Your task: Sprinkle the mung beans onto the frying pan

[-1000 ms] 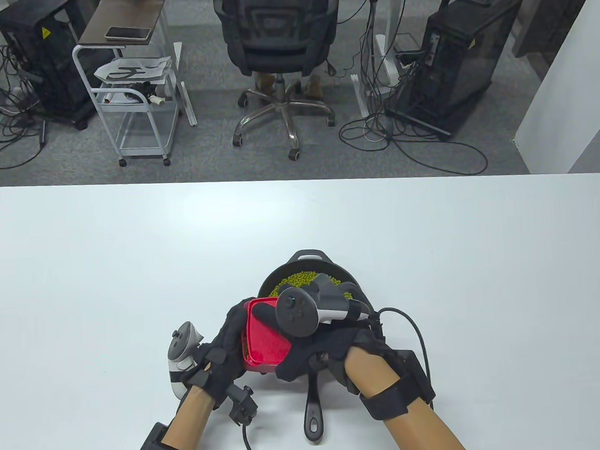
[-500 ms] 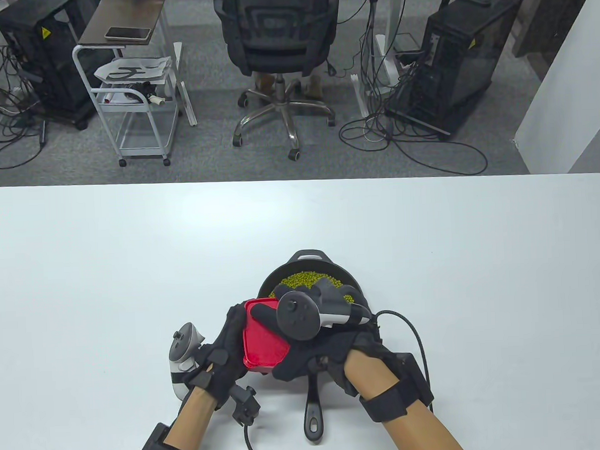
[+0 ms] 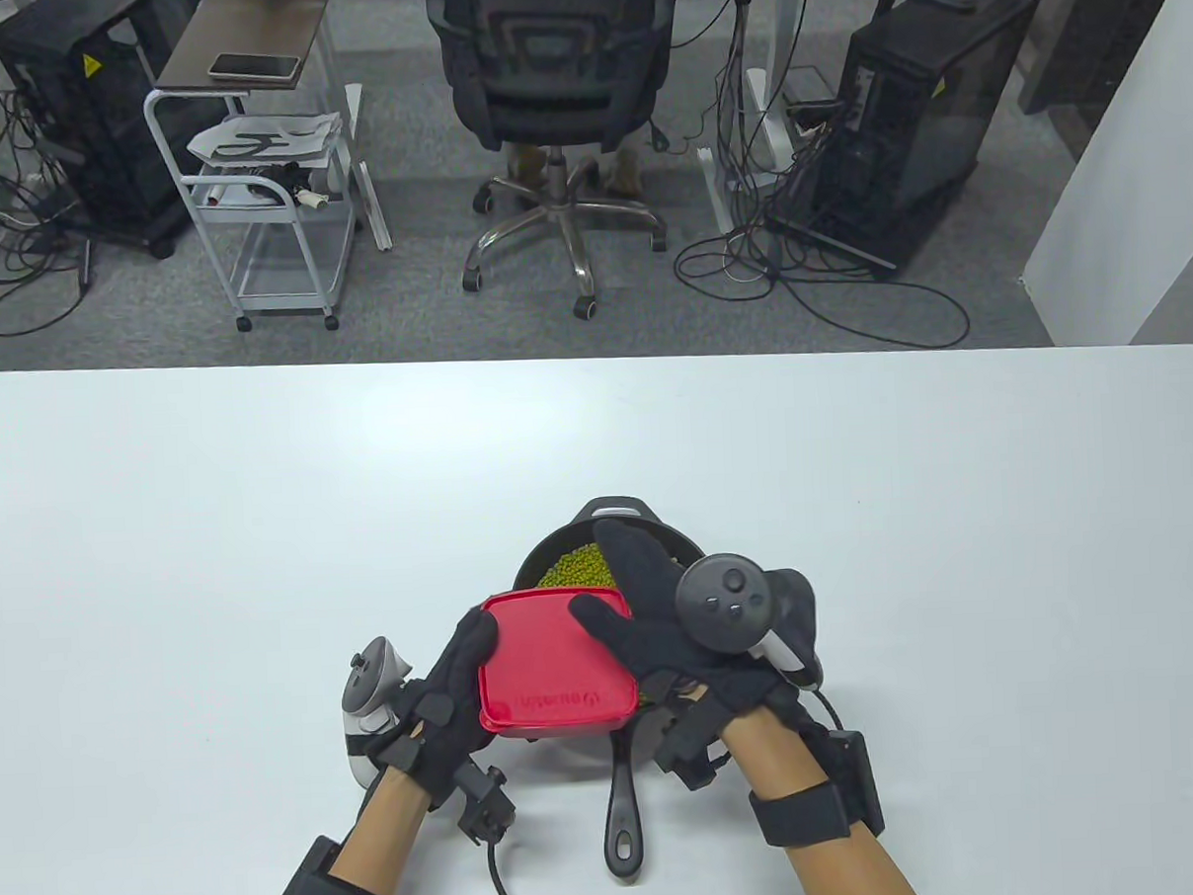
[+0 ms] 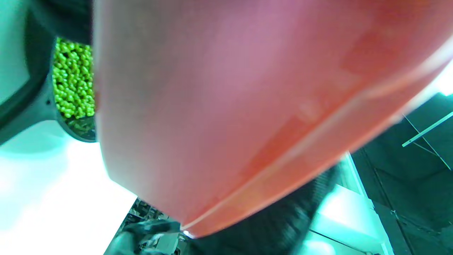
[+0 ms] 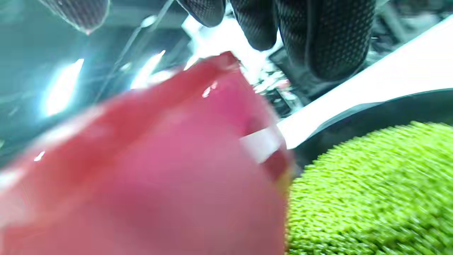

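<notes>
A black cast-iron frying pan [image 3: 614, 513] sits near the table's front, its handle [image 3: 620, 812] pointing toward me, with green mung beans [image 3: 570, 567] piled inside. My left hand [image 3: 470, 653] grips the left edge of a red plastic container [image 3: 552, 672], held bottom-up over the pan's near side. My right hand [image 3: 631, 604] is spread open above the pan, its thumb lying at the container's right edge. The left wrist view is filled by the container [image 4: 230, 106], with beans [image 4: 72, 78] beside it. The right wrist view shows the fingers [image 5: 336, 35], the container [image 5: 141, 177] and the beans [image 5: 371, 191].
The white table [image 3: 264, 531] stretches wide to the left, right and behind the pan. Glove cables trail off the front edge near the pan handle. An office chair [image 3: 550, 64] and carts stand on the floor beyond the table's far edge.
The container turned from tilted with its inside showing to fully bottom-up over the pan. My right hand came out of it and moved right, fingers spread.
</notes>
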A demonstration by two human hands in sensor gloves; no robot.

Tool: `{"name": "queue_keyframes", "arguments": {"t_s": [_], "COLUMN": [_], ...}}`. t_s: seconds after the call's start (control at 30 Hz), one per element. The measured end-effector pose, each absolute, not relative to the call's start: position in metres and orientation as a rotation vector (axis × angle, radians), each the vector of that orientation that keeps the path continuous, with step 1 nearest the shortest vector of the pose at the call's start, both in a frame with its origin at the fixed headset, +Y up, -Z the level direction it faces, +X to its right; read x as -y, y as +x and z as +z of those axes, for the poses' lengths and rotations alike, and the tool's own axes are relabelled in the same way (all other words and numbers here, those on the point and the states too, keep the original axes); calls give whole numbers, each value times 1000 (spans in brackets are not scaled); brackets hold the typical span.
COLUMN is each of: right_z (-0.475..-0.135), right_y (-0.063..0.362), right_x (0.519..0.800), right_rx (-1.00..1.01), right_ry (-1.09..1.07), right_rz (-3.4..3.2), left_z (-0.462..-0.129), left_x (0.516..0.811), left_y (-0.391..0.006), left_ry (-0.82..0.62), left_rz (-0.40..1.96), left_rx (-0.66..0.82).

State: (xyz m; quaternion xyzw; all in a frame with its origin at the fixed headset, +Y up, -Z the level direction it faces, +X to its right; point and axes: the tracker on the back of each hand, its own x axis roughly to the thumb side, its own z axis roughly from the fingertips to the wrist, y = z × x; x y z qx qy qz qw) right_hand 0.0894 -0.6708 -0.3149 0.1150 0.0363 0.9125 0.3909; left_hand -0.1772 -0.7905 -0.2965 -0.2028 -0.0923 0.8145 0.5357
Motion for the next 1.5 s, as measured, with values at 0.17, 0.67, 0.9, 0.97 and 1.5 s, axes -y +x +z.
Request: {"name": "queue_keyframes", "arguments": {"t_s": [0.17,0.67,0.9,0.97,1.5], "right_z": [-310,-300,-298,-297,-292], "right_y": [102,105,103,101,92], "right_x": [705,735,739,741,739], "right_rx": [-227,-248,-192,-178,-340], "right_ry": [123,7,-11,-9,123], "right_rz": [2113,1919,1875,1831,1856], "left_z": [-298,-298,-300,-299,-300], "left_x": [791,789,792,792,791], "left_y": [-172,-161,-161,-162,-172], "left_ry": [-494,-467,-464,-447,-344], "left_rz": [1950,1876,1884,1873,1947], "left_rx": [240,104,106,89,55]}}
